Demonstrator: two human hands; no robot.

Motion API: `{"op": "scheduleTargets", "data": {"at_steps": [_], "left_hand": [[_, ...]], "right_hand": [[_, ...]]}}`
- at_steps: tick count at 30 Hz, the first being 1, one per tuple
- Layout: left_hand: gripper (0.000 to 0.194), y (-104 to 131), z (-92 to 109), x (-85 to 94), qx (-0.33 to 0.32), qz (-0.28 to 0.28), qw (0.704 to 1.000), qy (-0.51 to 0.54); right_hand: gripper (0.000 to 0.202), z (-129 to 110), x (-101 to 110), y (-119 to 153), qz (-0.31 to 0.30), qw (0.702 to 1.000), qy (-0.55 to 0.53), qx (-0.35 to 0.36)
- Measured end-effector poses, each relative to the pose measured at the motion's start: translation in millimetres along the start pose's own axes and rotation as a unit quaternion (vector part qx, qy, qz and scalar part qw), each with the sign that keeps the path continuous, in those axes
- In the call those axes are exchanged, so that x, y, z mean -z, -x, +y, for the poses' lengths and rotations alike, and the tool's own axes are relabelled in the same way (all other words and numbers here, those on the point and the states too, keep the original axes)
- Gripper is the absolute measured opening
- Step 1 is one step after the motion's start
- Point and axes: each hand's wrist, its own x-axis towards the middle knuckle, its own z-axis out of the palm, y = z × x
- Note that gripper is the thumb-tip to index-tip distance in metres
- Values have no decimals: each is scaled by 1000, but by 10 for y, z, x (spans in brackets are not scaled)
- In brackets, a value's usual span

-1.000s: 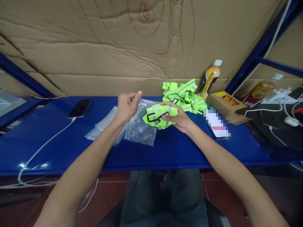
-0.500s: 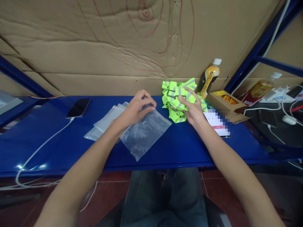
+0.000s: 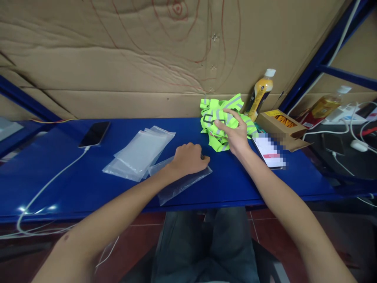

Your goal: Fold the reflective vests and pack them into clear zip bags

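My left hand (image 3: 190,159) is closed over a clear plastic bag (image 3: 182,186) near the front of the blue table. A small dark thing shows between its thumb and fingers, too little of it to name. Bunched yellow-green reflective straps (image 3: 216,135) with black buckles lie at the back of the table, and my right hand (image 3: 237,131) grips them from the right, thumb on top. Several more clear bags (image 3: 141,151) lie overlapped left of my left hand, partly beside the bag under it.
A phone (image 3: 94,133) with a white cable lies at the left. To the right are another phone (image 3: 268,153), a yellow bottle (image 3: 260,94) and an open carton (image 3: 282,125). Cardboard (image 3: 132,70) stands behind the blue table (image 3: 232,184).
My left hand has moved down and toward the table's front edge, from the bag's upper edge to over its middle, and has closed. My right hand stays on the straps.
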Motion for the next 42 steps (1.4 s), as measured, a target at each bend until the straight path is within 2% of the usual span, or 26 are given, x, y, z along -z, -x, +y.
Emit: {"op": "scheduleTargets", "data": {"at_steps": [3,5,9,11,13,15,16,17,19,22,25,27,32,35,39,42], "left_hand": [[29,-48,-154,34,-42,-30,996,74],[28,-93,-259,31,-85,-39,983,156],[21,-171,-378,19,-157,-24,917,365],[22,-166,-389,52,-171,13,896,410],[25,-132,-388,102,-188,108,907,360],[25,-91,-391,140,-207,226,922,235],[25,-75,-393,147,-215,264,926,163],[24,-65,-393,143,-221,277,930,99],[22,-64,-385,108,-228,242,943,21],[24,-98,-349,17,-258,172,951,-9],[27,-135,-314,-60,-309,164,937,-8],[23,-140,-296,-80,-328,147,933,-15],[16,-63,-254,-3,-282,44,955,-73],[12,-25,-284,73,-269,13,963,-20],[11,-55,-396,122,-283,-7,954,94],[12,-88,-448,125,-281,-20,953,112]], "right_hand": [[78,-15,-10,14,8,1000,8,-1],[80,-15,-6,14,12,1000,13,-2],[81,0,11,5,18,999,28,3],[80,5,12,2,26,999,33,14],[80,6,4,2,30,999,32,19],[80,11,-6,4,29,999,26,17],[80,17,-9,5,30,999,27,20],[80,25,-11,5,33,999,33,28],[77,48,-5,2,42,996,59,58],[69,82,16,-8,51,986,118,103],[64,91,32,-18,56,981,141,118],[64,81,36,-23,58,981,139,123],[63,72,35,-22,50,982,135,120],[66,94,37,-23,48,988,112,93],[68,125,55,-37,49,988,114,90],[69,139,67,-46,43,986,132,97]]}}
